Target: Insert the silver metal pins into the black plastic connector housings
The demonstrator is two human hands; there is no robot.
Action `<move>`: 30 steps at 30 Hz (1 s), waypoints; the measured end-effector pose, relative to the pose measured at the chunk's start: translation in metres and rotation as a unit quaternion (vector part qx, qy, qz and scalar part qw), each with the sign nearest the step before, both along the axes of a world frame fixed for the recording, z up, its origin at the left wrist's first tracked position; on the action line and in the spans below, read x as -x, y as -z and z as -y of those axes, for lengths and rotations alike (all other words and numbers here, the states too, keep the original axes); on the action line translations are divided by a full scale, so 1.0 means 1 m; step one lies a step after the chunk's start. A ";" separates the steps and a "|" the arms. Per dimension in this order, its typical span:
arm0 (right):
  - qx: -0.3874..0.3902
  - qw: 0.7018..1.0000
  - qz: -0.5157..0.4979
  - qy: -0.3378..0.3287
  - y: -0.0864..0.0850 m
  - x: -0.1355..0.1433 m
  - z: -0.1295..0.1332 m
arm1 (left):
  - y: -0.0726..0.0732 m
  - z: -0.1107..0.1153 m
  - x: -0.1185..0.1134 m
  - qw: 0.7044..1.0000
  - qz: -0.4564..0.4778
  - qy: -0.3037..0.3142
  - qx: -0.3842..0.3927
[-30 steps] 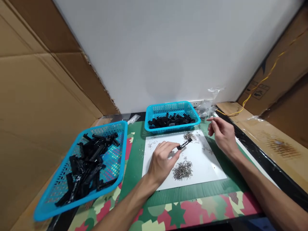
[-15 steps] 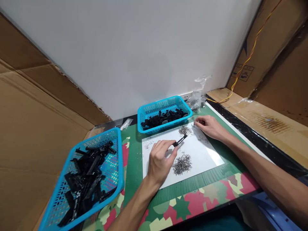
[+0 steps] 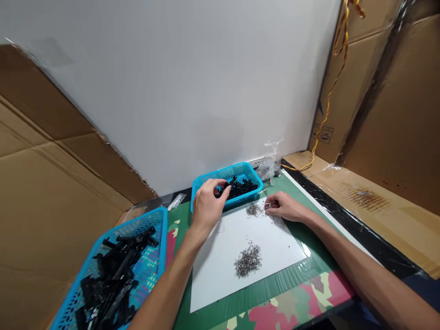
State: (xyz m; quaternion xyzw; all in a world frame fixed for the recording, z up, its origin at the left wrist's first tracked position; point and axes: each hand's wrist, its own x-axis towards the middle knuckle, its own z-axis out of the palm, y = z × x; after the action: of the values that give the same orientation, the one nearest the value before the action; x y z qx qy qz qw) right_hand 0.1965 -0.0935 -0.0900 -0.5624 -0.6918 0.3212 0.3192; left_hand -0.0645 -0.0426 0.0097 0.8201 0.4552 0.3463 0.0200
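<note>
My left hand (image 3: 209,205) reaches over the near edge of the back blue basket (image 3: 245,198), thumb and fingers curved beside the black parts (image 3: 243,187) in it; whether they hold one of these is hard to make out. At the back right of the white sheet (image 3: 220,275), my right hand (image 3: 282,205) is closed in a pinch on a thin metal tool, its tip pointing left. Just left of that tip lies a small pile of metal pieces (image 3: 254,210). A larger pile of thin metal pieces (image 3: 248,261) rests nearer the front of the sheet.
A larger blue basket (image 3: 163,243) with several long black parts stands at the left. Clear plastic bags (image 3: 268,168) lie at the back right, a small one (image 3: 177,201) behind the left basket. Cardboard walls flank the table; a yellow-red wire (image 3: 328,103) hangs at the right.
My left hand has moved from above the sheet, where it held a black part, to the back basket. My right hand stays near the small pile. The view has shifted.
</note>
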 end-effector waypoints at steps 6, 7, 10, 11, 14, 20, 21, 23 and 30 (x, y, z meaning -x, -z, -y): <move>-0.012 1.000 -0.004 -0.003 -0.003 0.001 -0.002 | -0.019 -0.041 -0.013 0.973 -0.224 -0.033 0.042; -0.012 1.000 -0.005 -0.002 -0.004 0.000 -0.002 | -0.017 -0.043 -0.013 0.972 -0.231 -0.028 0.043; -0.009 1.000 -0.009 -0.001 -0.005 -0.001 -0.002 | -0.013 -0.042 -0.013 0.969 -0.242 -0.019 0.054; -0.008 1.000 -0.010 -0.002 -0.006 -0.002 -0.002 | -0.011 -0.041 -0.012 0.968 -0.244 -0.016 0.059; -0.008 1.000 -0.011 -0.007 -0.006 -0.003 -0.002 | -0.010 -0.041 -0.011 0.966 -0.246 -0.010 0.077; -0.010 1.000 -0.011 -0.011 -0.004 -0.004 -0.001 | -0.009 -0.042 -0.007 0.968 -0.234 0.002 0.094; -0.010 1.000 -0.011 -0.012 -0.004 -0.004 -0.001 | -0.010 -0.042 -0.006 0.968 -0.231 0.001 0.095; -0.006 1.000 -0.011 -0.014 -0.004 -0.005 0.000 | -0.011 -0.040 -0.002 0.971 -0.220 -0.006 0.097; 0.013 1.000 -0.009 -0.018 -0.003 -0.006 0.003 | -0.030 -0.013 0.044 0.984 -0.129 -0.058 0.112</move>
State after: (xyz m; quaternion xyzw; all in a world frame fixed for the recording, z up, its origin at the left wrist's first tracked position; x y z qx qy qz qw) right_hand 0.2025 -0.0968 -0.0866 -0.5510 -0.6947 0.3413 0.3119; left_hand -0.1084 -0.0299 0.0397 0.8224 0.5370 0.1850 0.0330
